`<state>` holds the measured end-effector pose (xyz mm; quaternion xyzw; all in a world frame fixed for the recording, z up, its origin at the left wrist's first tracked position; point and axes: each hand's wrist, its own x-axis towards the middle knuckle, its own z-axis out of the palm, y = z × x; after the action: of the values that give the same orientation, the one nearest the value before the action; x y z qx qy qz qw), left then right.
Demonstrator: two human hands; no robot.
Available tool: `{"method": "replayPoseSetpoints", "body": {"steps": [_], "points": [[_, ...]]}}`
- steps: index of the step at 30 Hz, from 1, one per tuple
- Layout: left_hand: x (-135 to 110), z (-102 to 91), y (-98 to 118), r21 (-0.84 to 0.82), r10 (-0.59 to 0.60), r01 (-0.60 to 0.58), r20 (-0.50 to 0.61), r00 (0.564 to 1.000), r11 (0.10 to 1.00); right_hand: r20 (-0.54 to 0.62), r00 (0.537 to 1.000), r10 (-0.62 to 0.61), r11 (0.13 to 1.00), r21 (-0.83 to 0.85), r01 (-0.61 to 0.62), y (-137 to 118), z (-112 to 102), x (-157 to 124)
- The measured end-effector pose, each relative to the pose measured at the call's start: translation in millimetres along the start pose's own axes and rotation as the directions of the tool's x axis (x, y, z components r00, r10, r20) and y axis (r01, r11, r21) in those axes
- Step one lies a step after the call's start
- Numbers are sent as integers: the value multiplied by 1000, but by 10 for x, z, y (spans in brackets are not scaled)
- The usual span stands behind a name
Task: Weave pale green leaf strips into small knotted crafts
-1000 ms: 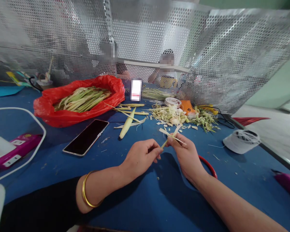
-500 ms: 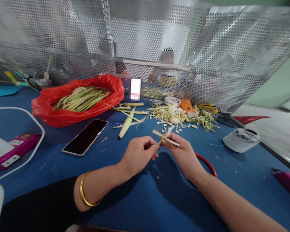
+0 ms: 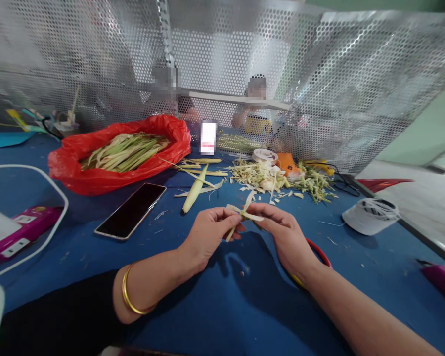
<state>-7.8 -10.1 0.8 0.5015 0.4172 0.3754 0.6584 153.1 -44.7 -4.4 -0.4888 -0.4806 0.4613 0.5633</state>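
Pale green-white strips of what looks like corn husk [image 3: 249,200], crossed over each other with ends sticking out several ways, are held up between my two hands over the blue table. The thumb and forefinger of my left hand [image 3: 207,232] pinch the piece near its crossing. My right hand [image 3: 285,235] has its thumb and forefinger closed on an end at the right side. Where the strips pass behind my fingers, they are hidden. Partly covered by my right hand lies a curved red and yellow thing [image 3: 321,253], too hidden to name.
Beyond my hands lie a husk-covered cob [image 3: 196,190] and a heap of husk scraps [image 3: 259,174]. A red plastic bag [image 3: 118,185] of long leaves, a phone [image 3: 131,211] and a purple power strip [image 3: 29,227] are leftward. A string spool [image 3: 369,217] stands right. Perforated metal screen [image 3: 215,54] behind.
The crossed husk strips have shifted slightly left and turned, and my left fingers now pinch close to the crossing. My right fingers are stretched further forward, and a yellow part shows beneath that hand.
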Motion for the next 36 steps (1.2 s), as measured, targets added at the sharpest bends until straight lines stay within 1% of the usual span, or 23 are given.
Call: {"method": "replayPoseSetpoints", "body": {"steps": [2, 4, 6, 10, 12, 14, 16, 19, 22, 24, 26, 28, 29, 30, 31, 32, 33, 34, 35, 36], "points": [[0, -1, 2, 31, 12, -11, -9, 1000, 999, -15, 1000, -18, 1000, 22, 18, -13, -14, 4], [-1, 2, 4, 59, 2, -2, 6, 1000, 998, -64, 997, -31, 999, -19, 30, -17, -12, 14], [-4, 8, 5, 52, -30, 28, 39, 999, 998, -97, 995, -28, 997, -69, 22, -7, 1, 24], [-21, 24, 1, -19, -96, 98, 99, 991, 995, -58, 998, -33, 994, -107, 27, 27, 32, 22], [-32, 30, -8, -44, -156, 162, 123, 980, 986, -37, 998, -43, 989, -141, 37, 36, 41, 12], [-38, 33, -20, -60, -220, 230, 140, 965, 971, -31, 998, -59, 982, -183, 52, 35, 42, -1], [-37, 33, -30, -55, -242, 251, 140, 960, 966, -31, 997, -69, 976, -209, 61, 28, 38, -15], [-28, 31, -33, 13, -202, 203, 137, 970, 979, -37, 995, -90, 972, -219, 80, 22, 33, -39], [-26, 38, -16, 104, -162, 149, 139, 977, 983, -59, 988, -141, 954, -273, 120, 47, 37, -53], [-31, 48, -2, 146, -156, 136, 133, 979, 980, -78, 983, -168, 939, -315, 136, 78, 40, -45], [-35, 53, 8, 155, -166, 145, 132, 977, 977, -65, 987, -147, 935, -335, 117, 102, 35, -24], [-31, 47, 12, 106, -173, 161, 123, 977, 981, -50, 992, -113, 934, -346, 89, 97, 19, -4], [-24, 38, 12, 56, -165, 160, 111, 980, 986, -66, 990, -123, 929, -359, 91, 80, 9, 0], [-16, 26, 13, -2, -149, 150, 96, 984, 989, -100, 981, -165, 916, -385, 114, 54, 0, -5], [-6, 13, 15, -60, -126, 131, 77, 989, 990, -142, 961, -237, 891, -425, 157, 22, -6, -17], [5, 0, 17, -110, -97, 103, 59, 993, 989, -172, 931, -323, 855, -476, 209, -11, -6, -37], [15, -12, 20, -150, -66, 72, 44, 997, 986, -170, 902, -396, 811, -525, 257, -40, 0, -63], [23, -20, 23, -182, -36, 41, 29, 999, 982, -134, 890, -436, 774, -561, 294, -61, 13, -90], [28, -23, 26, -204, -12, 15, 15, 1000, 979, -75, 898, -433, 754, -577, 315, -70, 34, -115], [29, -23, 28, -221, 1, 0, 5, 1000, 975, -9, 921, -391, 756, -574, 315, -66, 60, -136]]}}
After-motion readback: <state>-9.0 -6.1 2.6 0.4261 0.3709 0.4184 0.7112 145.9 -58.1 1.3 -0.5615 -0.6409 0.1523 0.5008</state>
